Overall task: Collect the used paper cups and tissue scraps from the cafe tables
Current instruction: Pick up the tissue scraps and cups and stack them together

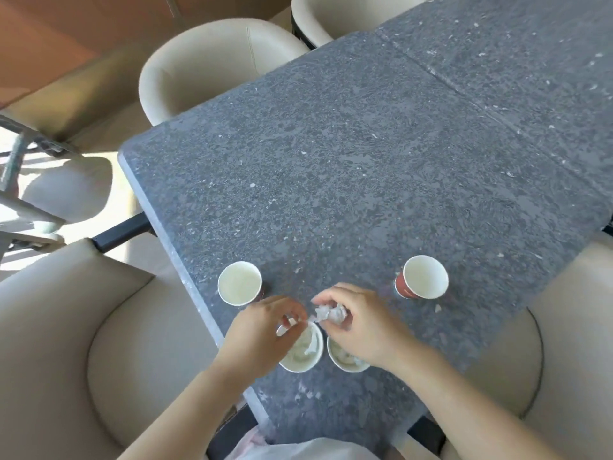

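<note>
1. your right hand point(360, 322), just below the middle of the frame, has its fingers point(326, 295) clenched around a crumpled tissue point(331, 314).
2. your left hand point(265, 330), beside it on the left, pinches a small white scrap point(288, 323) between thumb and fingertips, right over the rim of a cup.
3. that cup, the lower-left cup point(303, 351), stands on the table point(365, 161) under your left hand and has tissue lying inside it.
4. the lower-right cup point(341, 358) stands just beside it, partly covered by your right wrist; something white lies in it too.
5. a third cup point(239, 283), upright and white inside, stands near the table's left edge, just above your left hand.
6. a fourth cup point(421, 277), red on the outside, stands to the right of centre, apart from your right hand.
7. the table is dark speckled stone with small pale crumbs point(438, 308) scattered near the cups.
8. cream chairs point(205, 64) ring the table: two at the top of the frame, one at lower left, one at lower right.
9. a pale bag point(298, 449) shows at the bottom edge, between your forearms.
</note>
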Available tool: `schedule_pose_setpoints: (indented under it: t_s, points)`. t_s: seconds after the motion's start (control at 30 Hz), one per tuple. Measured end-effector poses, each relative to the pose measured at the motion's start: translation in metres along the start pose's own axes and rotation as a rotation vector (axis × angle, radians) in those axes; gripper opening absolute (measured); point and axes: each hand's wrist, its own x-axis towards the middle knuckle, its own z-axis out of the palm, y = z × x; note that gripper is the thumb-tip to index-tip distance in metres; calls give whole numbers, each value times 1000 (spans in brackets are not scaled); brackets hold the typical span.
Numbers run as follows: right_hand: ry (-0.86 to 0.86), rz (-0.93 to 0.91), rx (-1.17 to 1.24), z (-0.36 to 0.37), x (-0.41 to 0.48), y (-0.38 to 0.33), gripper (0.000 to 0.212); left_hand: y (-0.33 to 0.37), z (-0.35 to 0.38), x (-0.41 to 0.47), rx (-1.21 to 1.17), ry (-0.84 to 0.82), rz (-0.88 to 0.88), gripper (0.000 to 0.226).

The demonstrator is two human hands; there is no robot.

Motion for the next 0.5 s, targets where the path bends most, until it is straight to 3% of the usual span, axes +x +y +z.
schedule_pose_setpoints:
  t_s: [0.23, 0.37, 0.5]
  points:
    - [57, 52, -57, 35, -27, -7, 36, -9, 9, -29, 103, -25, -17, 27]
    - [129, 65, -29, 34, -37, -2, 31, -12, 10, -22, 131, -18, -7, 29]
    - [164, 129, -196, 23, -44, 15, 32, -13, 14, -8, 242, -94, -20, 40]
